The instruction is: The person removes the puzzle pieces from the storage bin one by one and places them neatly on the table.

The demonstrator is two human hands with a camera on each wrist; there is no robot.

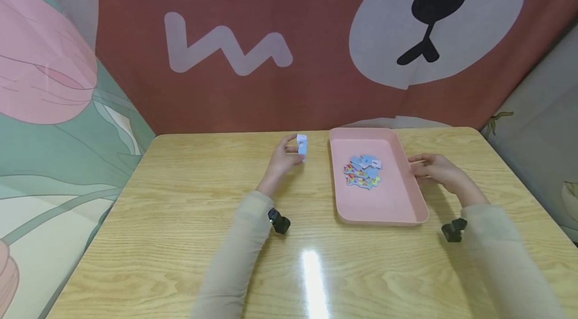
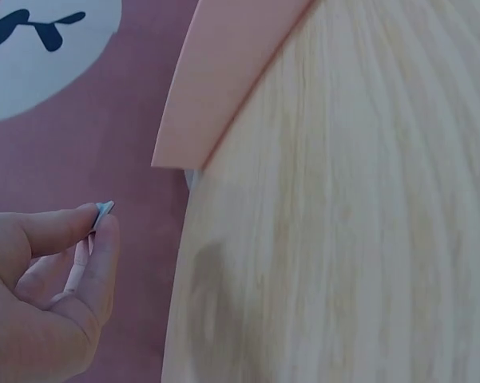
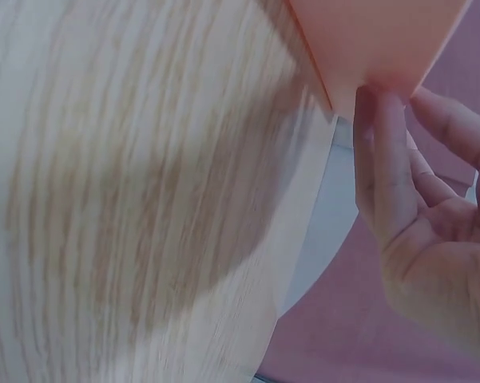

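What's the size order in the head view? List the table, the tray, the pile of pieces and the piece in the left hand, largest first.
1. Table
2. Tray
3. Pile of pieces
4. Piece in the left hand

Pale-blue piece (image 1: 302, 144) upright, pinched in left fingers (image 2: 102, 267); pink tray (image 1: 379, 210) flat, multicoloured pieces (image 1: 371, 173) heaped inside.

Worktop (image 1: 171, 238): pale wood grain, rounded far corners, one bright light reflection (image 1: 314, 284)
Back cloth (image 1: 316, 83): reddish brown, white zigzag (image 1: 221, 35), pale muzzle (image 1: 458, 33) with black nose (image 1: 439, 2)
Left cloth (image 1: 54, 158): large pink flower (image 1: 45, 58) over green leaves
Right cloth (image 1: 542, 88): greyish, with a small brown motif (image 1: 496, 117)
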